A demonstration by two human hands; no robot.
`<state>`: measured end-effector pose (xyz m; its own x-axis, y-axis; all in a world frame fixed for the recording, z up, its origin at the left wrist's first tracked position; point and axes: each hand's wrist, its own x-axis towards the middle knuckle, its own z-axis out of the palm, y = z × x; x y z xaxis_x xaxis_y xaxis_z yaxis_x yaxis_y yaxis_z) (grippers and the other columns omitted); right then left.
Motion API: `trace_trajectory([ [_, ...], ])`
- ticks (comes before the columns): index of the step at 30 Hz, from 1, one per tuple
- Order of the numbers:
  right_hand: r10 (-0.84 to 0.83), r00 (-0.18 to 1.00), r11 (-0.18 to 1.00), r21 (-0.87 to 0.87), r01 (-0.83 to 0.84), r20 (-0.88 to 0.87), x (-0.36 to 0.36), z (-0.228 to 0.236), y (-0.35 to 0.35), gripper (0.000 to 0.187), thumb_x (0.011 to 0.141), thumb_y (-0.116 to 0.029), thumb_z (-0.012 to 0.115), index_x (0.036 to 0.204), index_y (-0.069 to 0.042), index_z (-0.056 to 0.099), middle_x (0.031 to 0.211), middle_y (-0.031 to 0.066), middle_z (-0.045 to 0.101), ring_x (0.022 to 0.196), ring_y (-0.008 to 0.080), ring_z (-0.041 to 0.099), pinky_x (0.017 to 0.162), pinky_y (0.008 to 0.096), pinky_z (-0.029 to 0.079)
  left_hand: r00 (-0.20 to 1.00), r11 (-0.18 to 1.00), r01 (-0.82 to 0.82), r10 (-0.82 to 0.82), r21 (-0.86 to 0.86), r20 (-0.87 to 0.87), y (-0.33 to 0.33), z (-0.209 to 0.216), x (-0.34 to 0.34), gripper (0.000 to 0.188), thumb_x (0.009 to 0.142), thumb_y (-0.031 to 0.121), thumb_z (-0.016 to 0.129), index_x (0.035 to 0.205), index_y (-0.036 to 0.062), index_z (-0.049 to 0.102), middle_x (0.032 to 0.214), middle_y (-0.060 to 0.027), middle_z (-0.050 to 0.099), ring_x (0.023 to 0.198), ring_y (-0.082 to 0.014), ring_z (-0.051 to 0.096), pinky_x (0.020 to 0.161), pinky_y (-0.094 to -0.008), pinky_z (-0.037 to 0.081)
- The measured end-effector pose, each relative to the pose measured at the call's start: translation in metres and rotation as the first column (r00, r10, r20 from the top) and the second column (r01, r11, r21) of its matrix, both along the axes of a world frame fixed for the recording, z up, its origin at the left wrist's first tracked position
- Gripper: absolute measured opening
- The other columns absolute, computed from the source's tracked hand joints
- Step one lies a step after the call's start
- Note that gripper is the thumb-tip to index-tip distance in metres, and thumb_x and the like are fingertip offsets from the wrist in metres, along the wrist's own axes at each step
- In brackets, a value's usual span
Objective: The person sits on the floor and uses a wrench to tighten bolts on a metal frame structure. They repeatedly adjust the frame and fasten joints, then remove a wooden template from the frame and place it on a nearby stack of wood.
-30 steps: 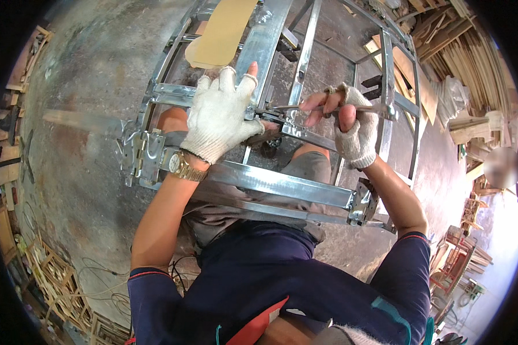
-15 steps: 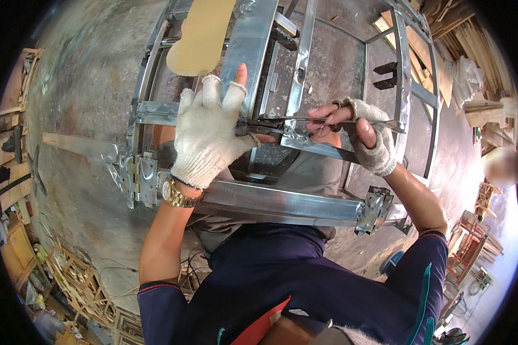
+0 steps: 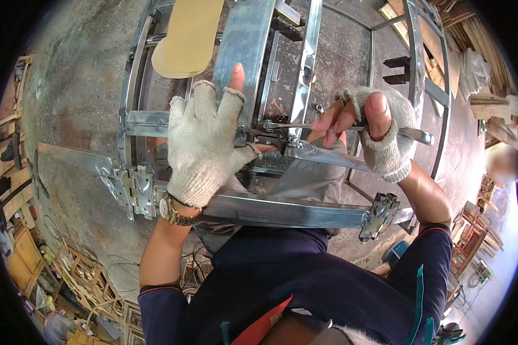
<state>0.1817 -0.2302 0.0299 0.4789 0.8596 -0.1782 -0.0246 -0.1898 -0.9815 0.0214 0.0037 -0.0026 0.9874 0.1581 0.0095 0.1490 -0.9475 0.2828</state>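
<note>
The metal frame (image 3: 244,46) takes up most of the scene, lying across the person's legs and reaching far over the floor (image 3: 80,103). On its far left rests a tan board (image 3: 190,43). The left hand (image 3: 204,138), gloved, lies over the frame with fingers spread, the index finger on the wide bar and the thumb beside the joint; whether finger and thumb pinch anything beneath, I cannot tell. The right hand (image 3: 380,129), also gloved, is closed around the wrench (image 3: 296,125), which runs left to right with 1 end at the joint and the other out past the palm. Smallest is the dark fitting (image 3: 270,138) at that joint, between the 2 hands. The step looks like working a fastener there; the next move seems to call for a seated wrench and a steady left hand.
</note>
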Motion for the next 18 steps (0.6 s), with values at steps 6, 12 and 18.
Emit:
trace_trajectory([
  [6, 0.055, 0.985, 0.973, -0.231, -0.016, 0.163, -0.006, 0.037, 0.035, 0.092, 0.099, -0.086, 0.028, 0.074, -0.005, 0.064, 0.097, 0.0145, 0.076, 0.078, 0.0217, 0.072, 0.07, 0.0337, 0.056, 0.998, 0.999, 0.032, -0.032, -0.002, 0.058, 0.003, -0.004, 0.0, 0.131, 0.059, 0.063, 0.094, 0.165, 0.0083, 0.038, 0.101, -0.0094, 0.051, 0.089, -0.0258, 0.059, 0.081, -0.0439, 0.041],
  [12, 0.012, 0.959, 0.98, -0.193, 0.045, 0.282, 0.001, 0.04, 0.065, 0.074, 0.102, -0.071, 0.04, 0.078, -0.006, 0.066, 0.088, 0.0106, 0.072, 0.07, 0.0173, 0.066, 0.063, 0.0309, 0.053, 0.999, 1.0, 0.028, -0.027, -0.003, 0.033, 0.003, -0.003, 0.002, 0.135, 0.057, 0.064, 0.093, 0.166, 0.009, 0.036, 0.102, -0.0102, 0.051, 0.089, -0.0257, 0.058, 0.083, -0.0438, 0.04],
  [18, -0.03, 0.938, 0.985, -0.152, 0.087, 0.346, -0.005, 0.042, 0.085, 0.055, 0.105, -0.054, 0.053, 0.084, -0.006, 0.069, 0.077, 0.0061, 0.068, 0.06, 0.0124, 0.06, 0.056, 0.0285, 0.049, 0.995, 0.997, 0.06, -0.063, 0.051, 0.072, 0.004, -0.006, 0.0, 0.135, 0.058, 0.064, 0.092, 0.167, 0.0088, 0.034, 0.107, -0.0122, 0.053, 0.092, -0.0267, 0.058, 0.084, -0.0449, 0.041],
])
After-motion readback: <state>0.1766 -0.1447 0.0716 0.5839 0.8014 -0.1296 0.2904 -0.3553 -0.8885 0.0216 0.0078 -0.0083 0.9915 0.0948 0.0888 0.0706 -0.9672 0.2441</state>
